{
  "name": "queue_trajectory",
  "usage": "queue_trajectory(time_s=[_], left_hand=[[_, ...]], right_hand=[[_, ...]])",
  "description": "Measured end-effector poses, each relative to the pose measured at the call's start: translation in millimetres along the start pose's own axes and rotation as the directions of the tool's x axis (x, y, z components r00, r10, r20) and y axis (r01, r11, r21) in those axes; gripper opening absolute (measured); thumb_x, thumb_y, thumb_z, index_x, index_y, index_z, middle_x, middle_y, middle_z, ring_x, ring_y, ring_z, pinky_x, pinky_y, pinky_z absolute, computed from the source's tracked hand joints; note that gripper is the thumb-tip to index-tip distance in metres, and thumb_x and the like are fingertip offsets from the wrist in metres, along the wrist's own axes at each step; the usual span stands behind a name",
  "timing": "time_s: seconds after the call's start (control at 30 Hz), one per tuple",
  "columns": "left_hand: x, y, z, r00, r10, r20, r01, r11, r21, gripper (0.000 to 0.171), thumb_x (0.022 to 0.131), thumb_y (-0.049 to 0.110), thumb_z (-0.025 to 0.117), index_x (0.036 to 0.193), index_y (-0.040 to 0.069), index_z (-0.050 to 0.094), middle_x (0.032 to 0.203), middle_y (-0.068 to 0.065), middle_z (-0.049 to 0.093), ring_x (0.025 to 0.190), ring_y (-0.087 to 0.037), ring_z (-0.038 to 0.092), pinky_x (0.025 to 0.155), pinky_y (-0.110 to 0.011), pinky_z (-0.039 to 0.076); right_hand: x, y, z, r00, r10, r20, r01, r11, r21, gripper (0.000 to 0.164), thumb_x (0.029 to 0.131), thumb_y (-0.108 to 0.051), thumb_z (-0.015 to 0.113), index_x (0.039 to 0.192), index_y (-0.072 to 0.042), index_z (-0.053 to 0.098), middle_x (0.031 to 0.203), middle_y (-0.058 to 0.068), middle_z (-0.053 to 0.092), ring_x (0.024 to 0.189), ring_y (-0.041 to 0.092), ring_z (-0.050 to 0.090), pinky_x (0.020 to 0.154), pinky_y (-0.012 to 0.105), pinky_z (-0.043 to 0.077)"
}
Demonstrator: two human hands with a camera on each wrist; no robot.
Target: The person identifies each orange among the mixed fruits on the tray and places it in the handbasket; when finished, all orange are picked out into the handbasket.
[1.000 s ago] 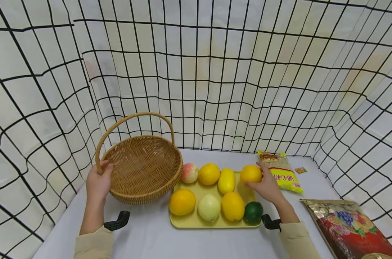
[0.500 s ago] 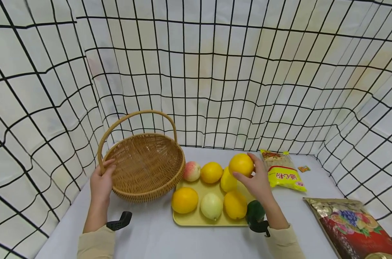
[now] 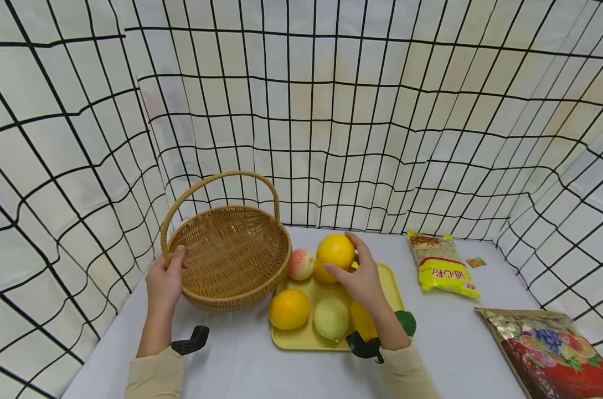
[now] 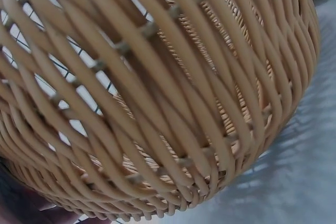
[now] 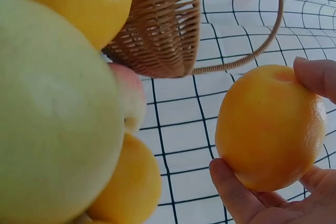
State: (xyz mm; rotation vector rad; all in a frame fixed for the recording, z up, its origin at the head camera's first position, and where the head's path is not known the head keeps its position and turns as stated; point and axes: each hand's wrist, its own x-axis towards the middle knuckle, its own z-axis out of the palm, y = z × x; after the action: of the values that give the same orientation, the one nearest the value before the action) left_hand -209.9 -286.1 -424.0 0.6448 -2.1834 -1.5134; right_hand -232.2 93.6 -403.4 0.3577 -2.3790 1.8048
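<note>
My left hand [image 3: 165, 277] grips the rim of a wicker basket [image 3: 231, 255] near the foot of its arched handle, tilting its opening toward me. Its woven side fills the left wrist view. My right hand [image 3: 363, 277] holds an orange [image 5: 270, 129] between thumb and fingers, raised over the back of a yellow tray [image 3: 393, 285]. On or by the tray are a peach [image 3: 301, 264], another orange [image 3: 289, 309], a pale green round fruit [image 3: 331, 320], a yellow fruit [image 3: 362, 321] partly behind my right forearm, and a dark green fruit [image 3: 406, 322]. The held orange partly covers another yellow-orange fruit [image 3: 323, 275].
Right of the tray lies a yellow-and-clear food bag [image 3: 443, 266] with a small orange packet [image 3: 476, 262] beside it. A large red and gold bag [image 3: 550, 343] is at the front right. White cloth walls with a black grid [image 3: 301, 133] enclose the white table [image 3: 241, 360].
My right hand has lifted the orange from the tray's back right and carried it left toward the basket. My left hand keeps its grip on the basket, which stays tilted.
</note>
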Motion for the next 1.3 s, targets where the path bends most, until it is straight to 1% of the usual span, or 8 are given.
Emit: queue_trajectory(time_s=[0.2, 0.4, 0.63, 0.8, 0.93, 1.07, 1.17, 1.3], left_hand=[[-1.3, -0.4, -3.5, 0.999, 0.046, -0.003, -0.046, 0.997, 0.068, 0.064, 0.098, 0.063, 0.035, 0.086, 0.003, 0.051, 0.106, -0.017, 0.050, 0.094, -0.031, 0.046, 0.064, -0.037, 0.036], [-3.5, -1.0, -6.5, 0.997, 0.080, -0.007, -0.078, 0.985, 0.156, 0.062, 0.100, 0.060, 0.032, 0.086, 0.003, 0.052, 0.093, -0.018, 0.051, 0.086, -0.031, 0.048, 0.059, -0.036, 0.037], [-5.8, -2.7, -5.0, 0.997, 0.081, 0.005, -0.081, 0.983, 0.166, 0.064, 0.099, 0.062, 0.032, 0.089, 0.002, 0.053, 0.093, -0.020, 0.052, 0.088, -0.034, 0.049, 0.060, -0.037, 0.037], [-4.8, -2.8, -2.9, 0.994, 0.106, -0.004, -0.104, 0.980, 0.169, 0.067, 0.099, 0.063, 0.031, 0.091, 0.001, 0.054, 0.095, -0.021, 0.054, 0.088, -0.036, 0.051, 0.060, -0.037, 0.037], [-3.9, -4.2, 1.0, 0.983, 0.174, -0.051, -0.164, 0.973, 0.164, 0.066, 0.102, 0.058, 0.028, 0.085, 0.001, 0.056, 0.089, -0.021, 0.054, 0.079, -0.034, 0.049, 0.062, -0.039, 0.036], [-3.5, -7.6, 3.7, 0.959, 0.259, -0.118, -0.240, 0.959, 0.151, 0.072, 0.103, 0.058, 0.022, 0.075, 0.001, 0.055, 0.084, -0.022, 0.054, 0.072, -0.036, 0.047, 0.067, -0.043, 0.034], [-4.0, -8.3, 4.2, 0.945, 0.294, -0.145, -0.275, 0.952, 0.137, 0.077, 0.102, 0.061, 0.017, 0.069, 0.001, 0.054, 0.078, -0.022, 0.053, 0.070, -0.037, 0.046, 0.069, -0.044, 0.033], [-4.5, -5.1, 5.0, 0.947, 0.293, -0.133, -0.278, 0.953, 0.123, 0.077, 0.101, 0.062, 0.017, 0.069, 0.002, 0.052, 0.070, -0.020, 0.049, 0.066, -0.034, 0.044, 0.067, -0.044, 0.032]], right_hand=[[4.7, 1.6, 21.1, 1.000, -0.026, 0.000, 0.026, 0.999, 0.023, 0.082, 0.081, -0.028, 0.081, 0.149, -0.021, 0.036, 0.139, 0.005, 0.047, 0.105, 0.026, 0.054, 0.082, 0.036, 0.051], [9.5, 3.4, 37.6, 0.998, -0.064, 0.021, 0.063, 0.997, 0.043, 0.080, 0.081, -0.030, 0.081, 0.148, -0.023, 0.038, 0.140, 0.003, 0.045, 0.106, 0.025, 0.055, 0.082, 0.037, 0.052], [12.9, -2.7, 51.1, 0.995, -0.082, 0.048, 0.081, 0.997, 0.014, 0.077, 0.078, -0.036, 0.083, 0.144, -0.028, 0.043, 0.131, 0.002, 0.053, 0.100, 0.024, 0.059, 0.079, 0.037, 0.052], [12.3, -9.2, 61.0, 0.994, -0.090, 0.056, 0.087, 0.995, 0.050, 0.078, 0.079, -0.036, 0.082, 0.145, -0.025, 0.042, 0.130, 0.003, 0.053, 0.104, 0.023, 0.055, 0.084, 0.041, 0.049], [9.7, -11.0, 69.6, 0.997, -0.076, 0.028, 0.074, 0.995, 0.069, 0.079, 0.080, -0.036, 0.081, 0.146, -0.025, 0.040, 0.134, 0.001, 0.052, 0.109, 0.021, 0.052, 0.089, 0.043, 0.047], [5.7, -11.5, 75.6, 0.997, -0.071, 0.015, 0.070, 0.994, 0.079, 0.080, 0.079, -0.036, 0.082, 0.146, -0.029, 0.039, 0.138, -0.002, 0.049, 0.111, 0.021, 0.050, 0.089, 0.044, 0.046], [4.3, -11.8, 77.7, 0.995, -0.097, 0.019, 0.095, 0.991, 0.091, 0.079, 0.080, -0.034, 0.082, 0.146, -0.029, 0.039, 0.140, -0.002, 0.047, 0.114, 0.023, 0.050, 0.092, 0.045, 0.044], [5.6, -12.6, 79.8, 0.989, -0.149, 0.008, 0.148, 0.985, 0.087, 0.077, 0.081, -0.029, 0.081, 0.146, -0.025, 0.040, 0.141, -0.001, 0.046, 0.117, 0.023, 0.048, 0.096, 0.047, 0.040]])
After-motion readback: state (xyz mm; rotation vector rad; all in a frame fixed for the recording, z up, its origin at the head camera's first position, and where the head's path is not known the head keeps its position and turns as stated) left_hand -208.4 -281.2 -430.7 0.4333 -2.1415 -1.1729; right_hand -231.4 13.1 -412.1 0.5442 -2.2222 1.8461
